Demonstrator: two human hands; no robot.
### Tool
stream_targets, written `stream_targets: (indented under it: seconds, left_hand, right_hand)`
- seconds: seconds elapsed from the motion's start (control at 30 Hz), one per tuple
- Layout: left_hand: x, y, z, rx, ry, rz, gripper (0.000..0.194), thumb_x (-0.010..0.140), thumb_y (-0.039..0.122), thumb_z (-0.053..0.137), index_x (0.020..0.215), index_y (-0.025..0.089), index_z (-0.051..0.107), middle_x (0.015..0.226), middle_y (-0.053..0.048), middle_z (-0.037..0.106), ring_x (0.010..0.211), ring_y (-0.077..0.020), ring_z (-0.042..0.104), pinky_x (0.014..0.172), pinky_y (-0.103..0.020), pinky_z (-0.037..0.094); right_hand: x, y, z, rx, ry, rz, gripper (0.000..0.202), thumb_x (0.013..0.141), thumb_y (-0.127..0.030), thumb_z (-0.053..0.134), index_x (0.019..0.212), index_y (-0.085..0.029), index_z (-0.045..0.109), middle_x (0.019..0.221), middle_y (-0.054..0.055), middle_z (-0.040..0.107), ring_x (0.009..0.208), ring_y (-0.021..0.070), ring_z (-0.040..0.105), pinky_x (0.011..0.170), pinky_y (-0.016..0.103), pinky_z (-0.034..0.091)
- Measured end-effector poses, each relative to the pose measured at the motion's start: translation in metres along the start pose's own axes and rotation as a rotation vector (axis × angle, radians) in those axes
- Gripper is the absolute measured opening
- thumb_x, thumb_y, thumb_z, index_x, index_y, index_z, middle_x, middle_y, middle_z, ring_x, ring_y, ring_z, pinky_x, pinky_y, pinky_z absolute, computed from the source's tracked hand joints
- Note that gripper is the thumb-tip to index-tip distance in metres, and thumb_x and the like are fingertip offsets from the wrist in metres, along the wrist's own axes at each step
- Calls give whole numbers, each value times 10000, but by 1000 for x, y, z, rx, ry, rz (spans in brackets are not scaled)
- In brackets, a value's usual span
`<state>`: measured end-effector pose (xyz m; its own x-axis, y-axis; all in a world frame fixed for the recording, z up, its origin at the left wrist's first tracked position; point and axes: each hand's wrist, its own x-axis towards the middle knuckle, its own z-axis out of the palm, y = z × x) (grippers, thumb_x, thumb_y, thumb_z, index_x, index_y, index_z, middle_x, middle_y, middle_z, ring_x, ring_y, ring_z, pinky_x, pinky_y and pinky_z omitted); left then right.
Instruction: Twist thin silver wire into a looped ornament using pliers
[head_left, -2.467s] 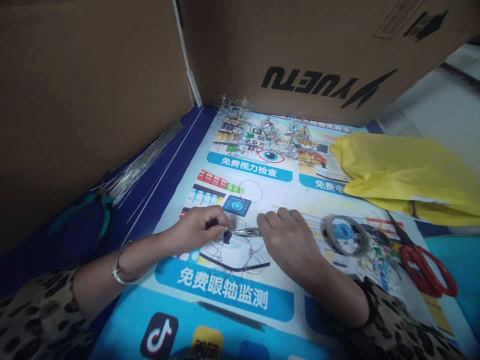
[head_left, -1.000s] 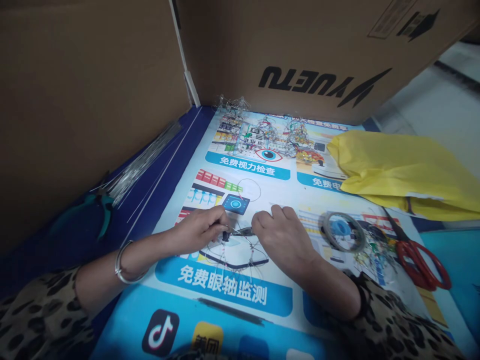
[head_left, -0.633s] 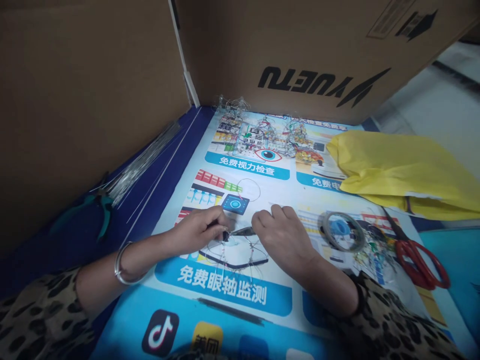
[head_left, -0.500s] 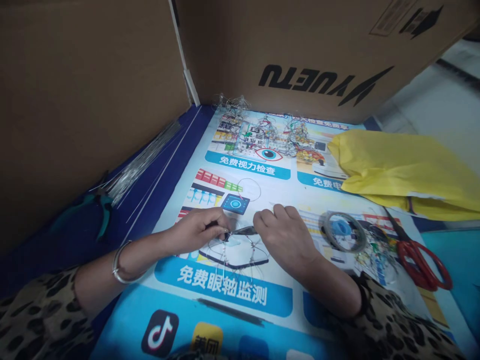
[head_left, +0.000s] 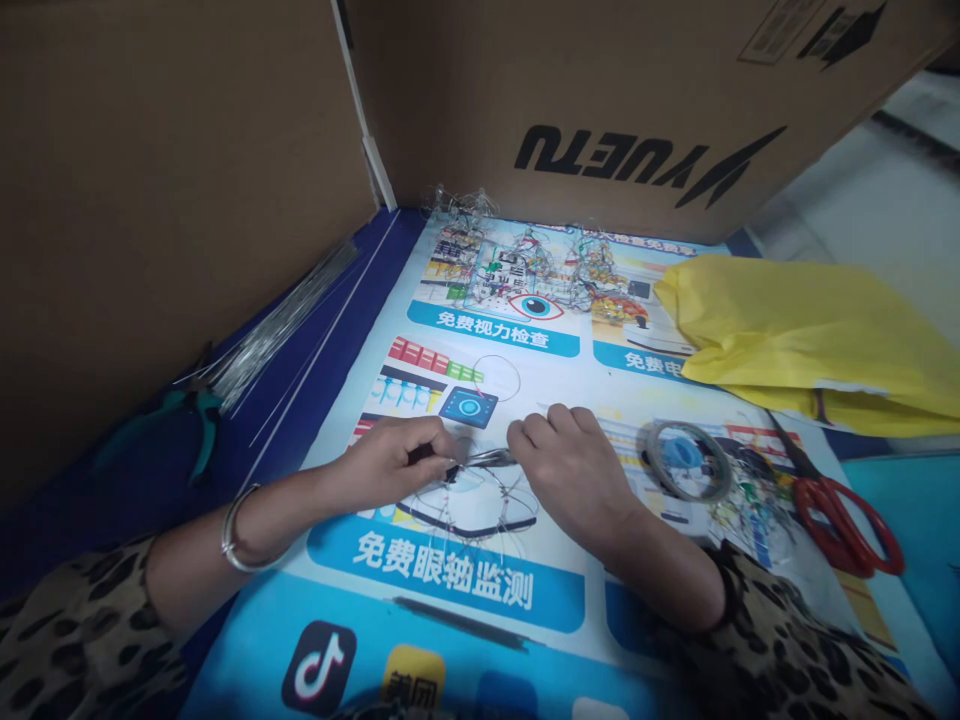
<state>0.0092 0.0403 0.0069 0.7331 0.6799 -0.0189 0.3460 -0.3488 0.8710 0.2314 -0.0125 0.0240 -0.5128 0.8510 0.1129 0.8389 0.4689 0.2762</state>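
Note:
My left hand (head_left: 397, 462) pinches part of a thin wire piece (head_left: 457, 525) at its upper left. From the closed fist of my right hand (head_left: 574, 475) a slim metal tool tip (head_left: 486, 458) points left, its end touching the work by my left fingertips. The tool's handle is hidden in my palm. The wire piece, made of loops and twisted strands, hangs below both hands over the printed poster. A single wire ring (head_left: 498, 379) lies on the poster just above.
Wire clusters (head_left: 525, 262) lie at the back. Straight wires (head_left: 274, 325) and teal-handled pliers (head_left: 204, 425) are at left. Right are a tape roll (head_left: 726, 470), red scissors (head_left: 832, 515) and a yellow bag (head_left: 810, 320). Cardboard (head_left: 450, 90) stands behind.
Both hands keep nearly the same place and grip. The metal tool tip has turned slightly and looks brighter; the whole view has shifted a little.

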Motion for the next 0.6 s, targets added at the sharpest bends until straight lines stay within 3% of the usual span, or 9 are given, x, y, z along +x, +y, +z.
stream_targets:
  seconds: [0.27,0.43,0.6]
  left_hand:
    - [0,4,1,76,44,12,89,814,211,509,767,152,556,723,2,601,634,-90,534,582,-206,417]
    - [0,6,0,96,67,30,107,812,224,513,775,143,572,694,0,595,612,-92,529,566,-212,411]
    - [0,4,0,92,45,43,134,831,246,502,795,143,580,701,-4,599,622,-93,534,570,-210,422]
  right_hand:
    - [2,11,0,64,-57,32,87,804,-129,497,811,-181,567,751,46,560,754,207,427,638,332,222]
    - [-3,36,-13,146,-218,69,90,792,-161,514,799,-194,597,745,31,592,735,176,475,632,293,246]
    - [-12,50,-37,157,-409,114,148,817,-317,529,769,-209,618,738,31,621,671,159,531,569,259,266]
